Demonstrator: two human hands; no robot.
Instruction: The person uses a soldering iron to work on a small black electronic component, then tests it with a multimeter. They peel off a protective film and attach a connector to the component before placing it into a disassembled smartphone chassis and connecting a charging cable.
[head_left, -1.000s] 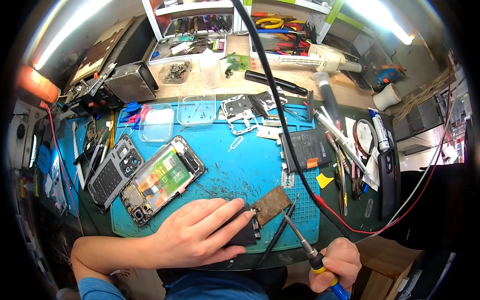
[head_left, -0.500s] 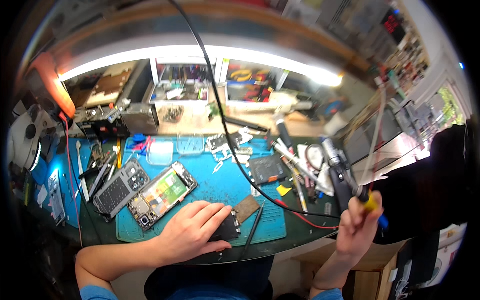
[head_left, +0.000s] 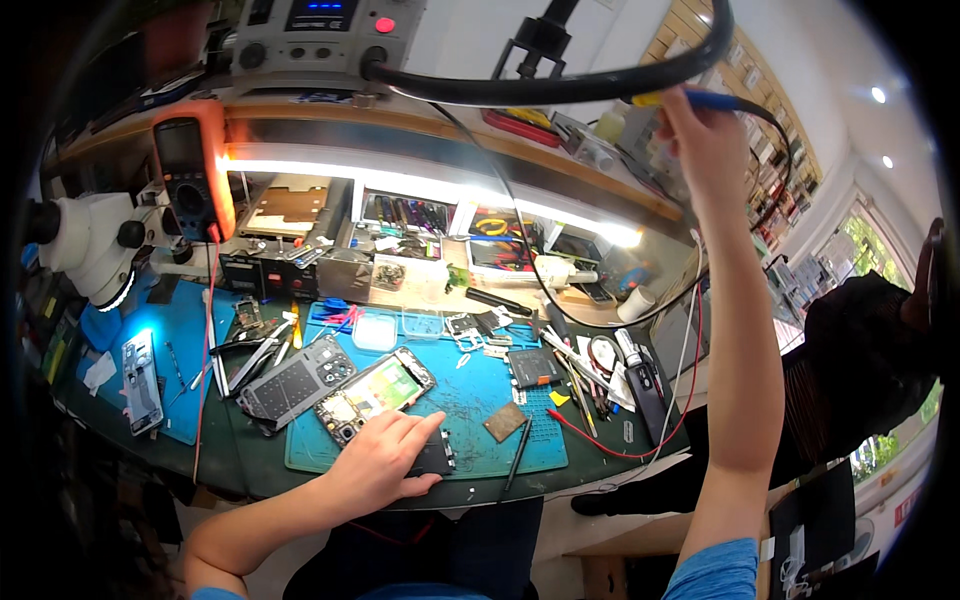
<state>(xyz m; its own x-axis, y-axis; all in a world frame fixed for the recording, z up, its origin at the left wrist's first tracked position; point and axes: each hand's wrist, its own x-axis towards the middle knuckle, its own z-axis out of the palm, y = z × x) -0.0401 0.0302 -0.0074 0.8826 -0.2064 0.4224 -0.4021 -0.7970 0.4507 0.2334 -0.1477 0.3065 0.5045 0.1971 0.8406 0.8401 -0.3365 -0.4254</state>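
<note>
My left hand (head_left: 385, 455) lies over a flat black phone part (head_left: 436, 455) at the bench's near edge, its fingers and thumb closed about it. Small metal bits show along the part's right side; the rest is hidden under the palm. My right hand (head_left: 705, 145) is raised high at the upper right, by the shelf. It grips a soldering iron (head_left: 710, 100) with a yellow and blue handle and a black cable; the tip is not visible. Just beyond my left hand an opened phone (head_left: 375, 392) lies with its insides bare, next to a grey phone back frame (head_left: 295, 385).
A thick black hose (head_left: 560, 92) arches across the top from a station (head_left: 310, 40) on the shelf (head_left: 420, 118). On the blue mat (head_left: 470, 400) lie a brown plate (head_left: 505, 422) and a black pen-like tool (head_left: 518, 455). A multimeter (head_left: 190, 170) and microscope (head_left: 95, 240) stand left.
My right hand has risen from the bench's right side to the shelf with the soldering iron. The view has tilted up. My left hand stays on the black part.
</note>
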